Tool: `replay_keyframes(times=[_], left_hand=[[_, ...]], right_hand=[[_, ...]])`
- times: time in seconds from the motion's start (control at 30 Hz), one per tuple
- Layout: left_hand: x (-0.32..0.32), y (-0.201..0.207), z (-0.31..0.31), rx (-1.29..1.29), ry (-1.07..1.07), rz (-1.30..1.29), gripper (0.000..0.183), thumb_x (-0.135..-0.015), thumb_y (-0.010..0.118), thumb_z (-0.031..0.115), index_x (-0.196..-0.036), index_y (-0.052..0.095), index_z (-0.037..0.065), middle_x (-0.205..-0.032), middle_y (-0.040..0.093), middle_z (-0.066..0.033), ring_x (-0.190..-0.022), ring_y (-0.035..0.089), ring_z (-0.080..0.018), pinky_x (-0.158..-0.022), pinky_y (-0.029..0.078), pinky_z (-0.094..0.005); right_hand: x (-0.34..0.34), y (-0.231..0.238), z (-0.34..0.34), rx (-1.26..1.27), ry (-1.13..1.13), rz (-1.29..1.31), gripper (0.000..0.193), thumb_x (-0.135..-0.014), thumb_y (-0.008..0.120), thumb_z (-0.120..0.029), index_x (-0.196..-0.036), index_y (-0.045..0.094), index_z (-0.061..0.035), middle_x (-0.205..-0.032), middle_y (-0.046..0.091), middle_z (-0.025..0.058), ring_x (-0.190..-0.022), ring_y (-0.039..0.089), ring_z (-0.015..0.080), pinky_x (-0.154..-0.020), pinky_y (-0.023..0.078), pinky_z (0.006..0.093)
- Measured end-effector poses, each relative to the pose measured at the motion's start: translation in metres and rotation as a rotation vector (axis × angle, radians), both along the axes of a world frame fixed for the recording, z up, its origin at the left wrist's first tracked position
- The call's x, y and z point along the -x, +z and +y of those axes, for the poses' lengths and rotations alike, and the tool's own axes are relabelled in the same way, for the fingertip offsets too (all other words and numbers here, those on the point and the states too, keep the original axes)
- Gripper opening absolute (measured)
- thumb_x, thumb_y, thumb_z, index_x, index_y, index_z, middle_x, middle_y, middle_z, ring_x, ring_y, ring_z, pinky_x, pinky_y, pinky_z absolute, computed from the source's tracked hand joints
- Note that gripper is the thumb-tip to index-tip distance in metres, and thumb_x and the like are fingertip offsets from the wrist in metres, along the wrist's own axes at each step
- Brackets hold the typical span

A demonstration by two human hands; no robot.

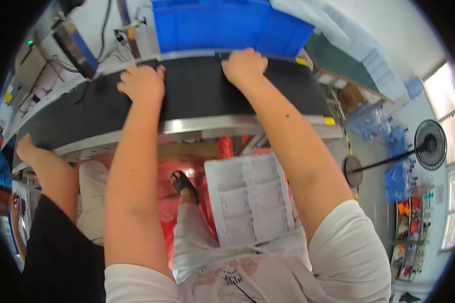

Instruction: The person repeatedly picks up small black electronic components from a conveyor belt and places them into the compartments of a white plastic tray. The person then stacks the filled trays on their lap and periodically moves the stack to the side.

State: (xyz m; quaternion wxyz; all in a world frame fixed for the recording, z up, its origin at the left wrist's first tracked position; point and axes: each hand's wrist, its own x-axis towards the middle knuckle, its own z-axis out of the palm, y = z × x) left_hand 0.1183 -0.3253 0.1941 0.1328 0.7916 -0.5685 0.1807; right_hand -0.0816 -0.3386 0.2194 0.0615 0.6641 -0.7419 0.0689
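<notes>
Workshop line seen from above: black conveyor belt (197,96) runs across frame with a metal side rail along its near edge. Far left, a co-worker's hand (24,146) rests at the belt edge, dark sleeve below it. Person's left hand (142,82) lies knuckles-up on the belt, fingers curled under; nothing visible in it. Right hand (244,64) sits at the belt's far edge, fingers bent over it, just in front of blue plastic crates (227,24); can't tell if it holds anything. Below the belt, between the forearms: clear plastic compartment tray (250,199) on the lap, sandalled foot (183,183) on red floor. Far right, pedestal fan (429,144) by the window
</notes>
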Motion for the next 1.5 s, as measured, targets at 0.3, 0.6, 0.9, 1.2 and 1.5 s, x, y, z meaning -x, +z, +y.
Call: replay_keyframes(times=[0.3, 0.6, 0.9, 1.2, 1.5], left_hand=[[0.018, -0.009, 0.031, 0.349, -0.482, 0.649, 0.033, -0.080, 0.065, 0.031, -0.096, 0.065, 0.003, -0.088, 0.065, -0.0118, -0.084, 0.062, -0.0261, -0.078, 0.047, -0.0378], [0.059, -0.056, 0.229, 0.236, -0.649, 1.352, 0.019, -0.077, 0.072, 0.009, -0.092, 0.063, 0.002, -0.083, 0.059, -0.0002, -0.071, 0.052, -0.0068, -0.065, 0.043, -0.0208], [0.101, -0.183, 0.175, -0.106, -0.789, 1.160, 0.015, -0.079, 0.065, 0.010, -0.090, 0.066, 0.000, -0.083, 0.065, -0.0117, -0.075, 0.060, -0.0214, -0.069, 0.046, -0.0305], [0.120, -0.218, 0.205, -0.060, -0.634, 0.507, 0.038, -0.078, 0.065, 0.023, -0.106, 0.061, -0.002, -0.125, 0.048, -0.0144, -0.113, 0.045, -0.0304, -0.092, 0.035, -0.0441], [0.104, -0.227, 0.292, -0.169, -0.490, 0.417, 0.062, -0.087, 0.053, 0.033, -0.132, 0.035, -0.006, -0.141, 0.027, -0.0262, -0.129, 0.028, -0.0420, -0.106, 0.020, -0.0522]], right_hand=[[0.089, -0.018, 0.063, 0.442, 0.264, -0.931, 0.024, -0.075, 0.069, -0.017, -0.087, 0.060, 0.0017, -0.080, 0.063, 0.0085, -0.071, 0.061, 0.0158, -0.063, 0.048, 0.0287], [0.143, -0.060, 0.238, -0.181, 0.374, -0.918, 0.030, -0.075, 0.065, -0.001, -0.105, 0.062, -0.0038, -0.093, 0.062, 0.0018, -0.078, 0.054, 0.0081, -0.070, 0.045, 0.0235], [0.158, -0.213, 0.193, -0.065, 0.286, -0.816, 0.028, -0.079, 0.054, -0.001, -0.105, 0.063, -0.0042, -0.092, 0.064, 0.0185, -0.089, 0.060, 0.0344, -0.082, 0.045, 0.0372], [0.147, -0.238, 0.240, -0.045, 0.319, -0.223, 0.043, -0.084, 0.056, -0.014, -0.126, 0.050, -0.0152, -0.133, 0.041, 0.0115, -0.119, 0.041, 0.0326, -0.097, 0.034, 0.0491], [0.144, -0.252, 0.330, 0.234, -0.104, -0.251, 0.055, -0.085, 0.057, -0.028, -0.129, 0.040, 0.0015, -0.125, 0.041, 0.0268, -0.118, 0.040, 0.0384, -0.095, 0.033, 0.0522]])
